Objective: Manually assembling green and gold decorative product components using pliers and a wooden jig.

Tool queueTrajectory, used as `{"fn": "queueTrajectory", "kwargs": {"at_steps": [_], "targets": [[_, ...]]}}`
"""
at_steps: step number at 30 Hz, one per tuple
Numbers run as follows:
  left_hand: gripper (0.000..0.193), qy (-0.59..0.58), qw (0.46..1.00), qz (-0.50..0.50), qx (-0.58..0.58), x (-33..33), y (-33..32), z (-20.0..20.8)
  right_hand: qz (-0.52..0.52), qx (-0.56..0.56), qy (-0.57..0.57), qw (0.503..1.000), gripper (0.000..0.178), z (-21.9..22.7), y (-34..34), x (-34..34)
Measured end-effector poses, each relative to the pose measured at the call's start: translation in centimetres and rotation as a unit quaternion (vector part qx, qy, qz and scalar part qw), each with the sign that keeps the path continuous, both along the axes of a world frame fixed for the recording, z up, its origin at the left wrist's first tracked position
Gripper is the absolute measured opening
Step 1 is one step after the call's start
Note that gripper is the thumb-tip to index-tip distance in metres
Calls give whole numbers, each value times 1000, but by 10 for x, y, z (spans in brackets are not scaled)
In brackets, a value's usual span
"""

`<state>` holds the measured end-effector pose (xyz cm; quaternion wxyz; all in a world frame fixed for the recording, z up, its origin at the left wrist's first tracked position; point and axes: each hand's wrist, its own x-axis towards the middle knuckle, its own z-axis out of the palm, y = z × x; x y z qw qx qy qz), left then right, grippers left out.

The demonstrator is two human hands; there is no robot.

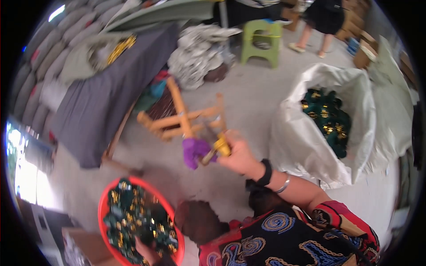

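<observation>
My right hand [239, 155] is closed round a yellow-handled tool [222, 145], smeared by motion, with a greyish part that looks like metal. It is beside a wooden stand [183, 113] of crossed bars. Purple cloth [195, 150] is wrapped about the stand's near end, just left of my right hand. My left hand [147, 252] reaches into a red basin [103, 217] at the lower left. The basin is filled with dark green pieces with shiny gold parts [126, 206]. My left fingers are partly hidden and blurred among them.
A large white sack [284, 128] on the right holds more green and gold pieces [326, 117]. At the left stands a table draped in grey cloth [97, 106]. Farther back are crumpled pale sheeting [195, 53], a green stool [262, 44] and another person [324, 20].
</observation>
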<state>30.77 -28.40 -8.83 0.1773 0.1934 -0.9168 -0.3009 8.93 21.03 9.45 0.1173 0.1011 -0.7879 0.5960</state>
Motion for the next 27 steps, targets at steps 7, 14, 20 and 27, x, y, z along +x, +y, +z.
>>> {"fn": "queueTrajectory", "kwargs": {"at_steps": [7,14,20,27], "targets": [[33,117,959,-158,205,-181,167,161,-95,27,10,995,45,-11,0,-12],[34,218,899,-377,-45,-276,256,109,-64,-106,39,992,44,5,-14,-13],[35,187,897,-385,-112,-284,276,88,11,63,109,992,39,44,-15,-37],[36,180,899,-382,-114,-284,274,91,125,197,175,957,40,37,-47,-65]]}}
